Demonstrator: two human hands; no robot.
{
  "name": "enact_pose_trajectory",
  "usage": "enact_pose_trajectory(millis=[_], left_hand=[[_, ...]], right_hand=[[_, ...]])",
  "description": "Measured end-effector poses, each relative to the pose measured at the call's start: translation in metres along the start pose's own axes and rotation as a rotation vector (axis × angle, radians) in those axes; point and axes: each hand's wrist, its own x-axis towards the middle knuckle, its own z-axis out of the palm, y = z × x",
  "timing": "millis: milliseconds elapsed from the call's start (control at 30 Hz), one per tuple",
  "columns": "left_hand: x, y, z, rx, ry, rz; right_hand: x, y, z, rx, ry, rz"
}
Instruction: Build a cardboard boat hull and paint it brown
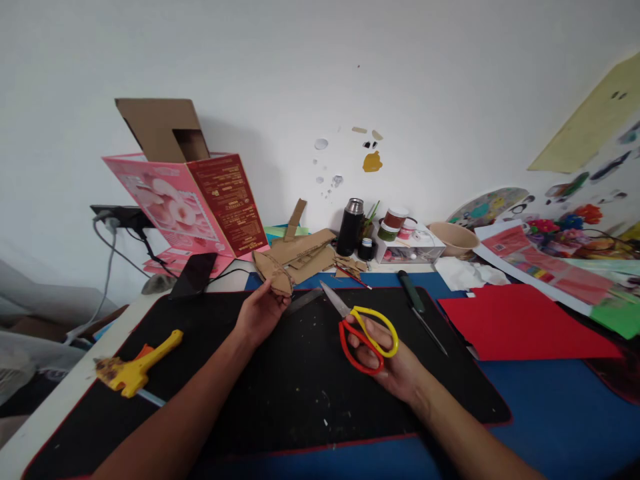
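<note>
My left hand point(261, 312) pinches a cut piece of cardboard point(274, 272) by its lower edge, above the back of the black mat point(300, 393). In my right hand point(387, 350) is a pair of scissors point(367, 343) with one yellow and one red handle loop. Several fingers pass through the loops. The blades look closed and point up and left, toward the cardboard but apart from it. A flat metal ruler point(305, 301) lies on the mat between the two hands, partly behind my left hand.
A yellow glue gun point(137, 367) lies at left, near a phone point(194, 275). Cardboard scraps point(305, 250), a black flask point(351, 227) and paint jars point(395, 219) line the back. Right of the scissors are a green-handled screwdriver-like tool point(413, 293) and red paper point(525, 323).
</note>
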Motion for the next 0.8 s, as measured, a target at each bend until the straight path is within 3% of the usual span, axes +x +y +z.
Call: enact_pose_trajectory(millis=[167, 433, 667, 800], left_hand=[[-0.005, 0.002, 0.003, -0.030, -0.086, -0.064], [-0.008, 0.001, 0.004, 0.006, -0.126, -0.066], [-0.008, 0.001, 0.005, 0.048, -0.104, -0.070], [-0.005, -0.002, 0.003, 0.107, -0.006, 0.006]], right_hand=[[0.010, 0.012, 0.005, -0.039, 0.016, 0.136], [0.011, 0.010, 0.006, -0.076, -0.058, 0.130], [0.009, 0.015, -0.002, -0.037, -0.124, 0.066], [0.009, 0.018, -0.005, -0.017, -0.142, 0.021]])
